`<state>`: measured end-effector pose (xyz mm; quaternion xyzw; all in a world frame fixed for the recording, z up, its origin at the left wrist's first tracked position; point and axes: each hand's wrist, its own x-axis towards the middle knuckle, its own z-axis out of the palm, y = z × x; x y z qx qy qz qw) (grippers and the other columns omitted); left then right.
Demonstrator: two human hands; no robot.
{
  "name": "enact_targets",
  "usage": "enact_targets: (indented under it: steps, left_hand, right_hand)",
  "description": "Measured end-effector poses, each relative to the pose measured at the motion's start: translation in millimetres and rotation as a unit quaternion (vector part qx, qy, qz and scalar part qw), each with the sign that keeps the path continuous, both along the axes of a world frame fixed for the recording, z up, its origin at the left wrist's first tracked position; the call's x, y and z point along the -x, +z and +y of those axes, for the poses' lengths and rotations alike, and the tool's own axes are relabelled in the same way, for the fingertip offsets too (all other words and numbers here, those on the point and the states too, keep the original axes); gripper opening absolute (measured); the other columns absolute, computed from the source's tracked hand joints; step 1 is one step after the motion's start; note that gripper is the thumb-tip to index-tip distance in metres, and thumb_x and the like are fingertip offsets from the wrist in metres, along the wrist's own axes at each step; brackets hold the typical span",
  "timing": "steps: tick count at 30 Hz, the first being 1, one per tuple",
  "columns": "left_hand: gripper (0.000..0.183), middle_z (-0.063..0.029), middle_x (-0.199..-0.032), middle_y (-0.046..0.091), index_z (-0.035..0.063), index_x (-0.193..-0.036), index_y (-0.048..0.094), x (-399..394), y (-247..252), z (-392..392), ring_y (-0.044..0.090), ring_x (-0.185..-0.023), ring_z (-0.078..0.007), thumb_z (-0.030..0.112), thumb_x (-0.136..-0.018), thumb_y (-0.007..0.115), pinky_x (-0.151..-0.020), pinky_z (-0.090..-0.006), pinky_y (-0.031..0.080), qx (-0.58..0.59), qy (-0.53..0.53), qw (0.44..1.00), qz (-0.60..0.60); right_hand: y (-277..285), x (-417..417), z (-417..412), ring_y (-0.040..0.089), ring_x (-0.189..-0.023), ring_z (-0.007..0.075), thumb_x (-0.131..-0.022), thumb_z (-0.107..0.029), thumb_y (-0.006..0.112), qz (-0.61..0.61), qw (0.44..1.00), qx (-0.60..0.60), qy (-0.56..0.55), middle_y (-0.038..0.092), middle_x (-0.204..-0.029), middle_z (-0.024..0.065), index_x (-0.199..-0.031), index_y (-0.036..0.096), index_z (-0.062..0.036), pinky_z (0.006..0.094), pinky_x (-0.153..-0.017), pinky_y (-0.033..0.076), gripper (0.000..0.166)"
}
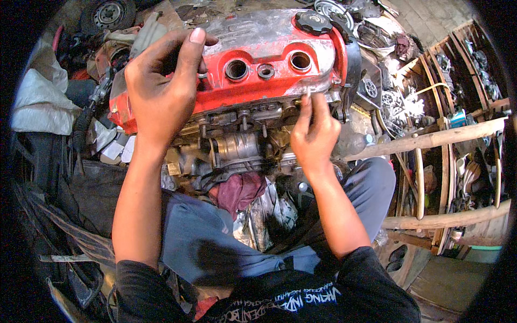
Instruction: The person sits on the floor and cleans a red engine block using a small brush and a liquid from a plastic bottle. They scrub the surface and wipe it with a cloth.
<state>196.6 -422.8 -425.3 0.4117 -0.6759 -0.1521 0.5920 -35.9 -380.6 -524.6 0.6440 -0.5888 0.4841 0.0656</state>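
Observation:
A red engine valve cover [258, 87] with patches of grey lies across the engine before me, round holes along its front. A black oil filler cap [313, 22] sits at its right end. My left hand [165, 80] is raised over the cover's left part, thumb up and fingers curled; whether it holds anything cannot be told. My right hand [317, 129] is at the cover's front right edge, with finger and thumb together at a small whitish thing [308, 91], blurred and partly hidden. Below the cover show metal studs and a silvery metal housing [236, 149].
A maroon rag [240, 194] lies between my legs, below the engine. A wooden rack [428, 141] with parts stands on the right. A wheel [108, 16] lies at the upper left, and white sacking [44, 105] is on the left. A plastic bottle [355, 142] lies right of my right hand.

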Motion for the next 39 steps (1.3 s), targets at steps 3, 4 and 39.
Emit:
enact_targets:
  steps: [3, 4, 39]
  left_hand:
    - [0.027, -0.0013, -0.069, 0.066, -0.0022, -0.095, 0.078, -3, -3, -2, 0.059, -0.063, -0.0060, 0.020, -0.103, 0.066, -0.059, -0.0231, 0.045, 0.004, 0.009, 1.000, 0.000]
    - [0.027, -0.0014, -0.069, 0.066, -0.0022, -0.095, 0.078, -3, -3, -1, 0.059, -0.063, -0.0060, 0.020, -0.103, 0.066, -0.059, -0.0231, 0.045, -0.002, 0.008, 1.000, 0.002]
    - [0.027, -0.0010, -0.068, 0.066, -0.0028, -0.095, 0.078, -3, 0, 2, 0.060, -0.060, -0.0061, 0.019, -0.103, 0.066, -0.057, -0.0233, 0.047, -0.012, -0.007, 1.000, 0.017]
  right_hand:
    - [-9, -5, 4, 0.065, -0.057, 0.0434, -0.097, -0.007, 0.062, 0.008, 1.000, 0.002, 0.003, 0.061, -0.061, 0.0215, -0.099, 0.060, -0.0050, 0.0509, -0.050, 0.047, 0.003]
    - [-6, -4, 1, 0.065, -0.057, 0.0431, -0.097, -0.007, 0.062, 0.005, 1.000, 0.008, -0.008, 0.061, -0.061, 0.0213, -0.099, 0.060, -0.0052, 0.0509, -0.050, 0.047, 0.004]
    - [-8, -15, 13, 0.065, -0.054, 0.0426, -0.098, -0.013, 0.064, 0.057, 0.997, -0.044, -0.019, 0.061, -0.058, 0.0207, -0.095, 0.058, -0.0079, 0.0525, -0.049, 0.047, 0.007]
